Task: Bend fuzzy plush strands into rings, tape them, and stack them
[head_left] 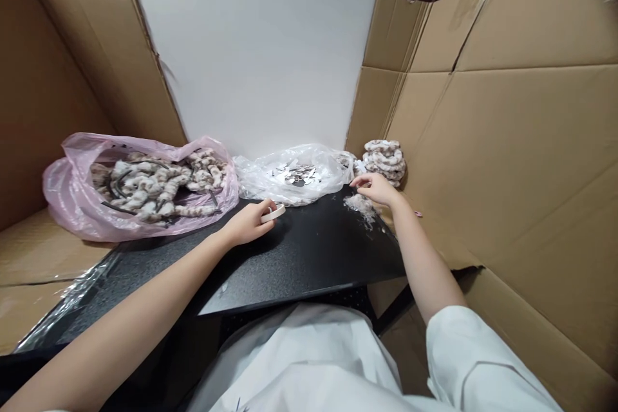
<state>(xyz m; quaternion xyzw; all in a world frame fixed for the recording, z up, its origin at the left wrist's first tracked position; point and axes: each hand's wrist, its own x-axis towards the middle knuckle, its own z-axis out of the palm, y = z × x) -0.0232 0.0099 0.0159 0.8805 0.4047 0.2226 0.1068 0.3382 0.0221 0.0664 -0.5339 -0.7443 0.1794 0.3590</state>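
A thin off-white ring that looks like a narrow roll of tape (273,214) is gripped in my left hand (247,222), just over the black tabletop (309,251). My right hand (376,188) hovers at the table's right side with its thumb and fingers drawn together; whatever is between them is too small to make out. Beneath it lies a tuft of loose pale fluff (361,206). Behind that hand, a stack of fuzzy brown-and-white rings (385,161) rests against the cardboard.
On the left, an open pink plastic bag (72,206) contains fuzzy mottled strips with dark cords. A clear plastic bag (255,174) holding small white and dark pieces sits at the back centre. Cardboard walls (512,161) rise on both sides, with a pale wall (270,45) behind.
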